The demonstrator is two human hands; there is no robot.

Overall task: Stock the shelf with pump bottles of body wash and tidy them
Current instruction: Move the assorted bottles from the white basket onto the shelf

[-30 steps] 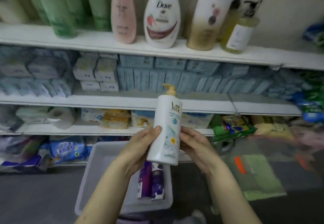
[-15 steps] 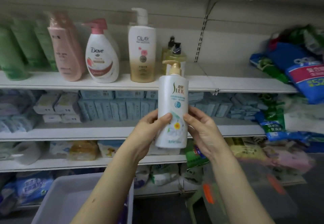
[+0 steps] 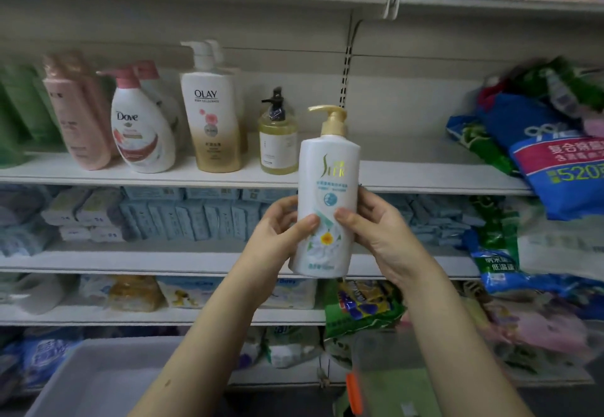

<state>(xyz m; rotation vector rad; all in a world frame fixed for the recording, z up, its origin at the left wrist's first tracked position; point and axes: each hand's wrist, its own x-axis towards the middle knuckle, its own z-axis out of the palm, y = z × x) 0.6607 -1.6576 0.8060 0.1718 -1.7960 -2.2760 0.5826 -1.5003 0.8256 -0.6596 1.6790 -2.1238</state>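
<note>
A white pump bottle [image 3: 327,188] with a gold pump and a flower label is upright in front of the shelves. My left hand [image 3: 277,237] grips its lower left side and my right hand [image 3: 379,233] grips its lower right side. Behind it runs the white shelf [image 3: 408,174] that carries the body wash. On that shelf stand a pink bottle [image 3: 78,112], a Dove bottle [image 3: 140,129], an Olay bottle [image 3: 214,116] and a small amber bottle [image 3: 277,139]. To the right of the amber bottle the shelf surface is bare.
Blue and green refill bags [image 3: 549,142] lie piled at the shelf's right end. Green bottles [image 3: 19,122] stand at its far left. Lower shelves hold blue boxes [image 3: 196,214] and packets. A grey plastic bin [image 3: 98,380] sits at the bottom left.
Both hands have lifted the white bottle from above the bin up to the level of the body wash shelf. The view has tilted upward with it.
</note>
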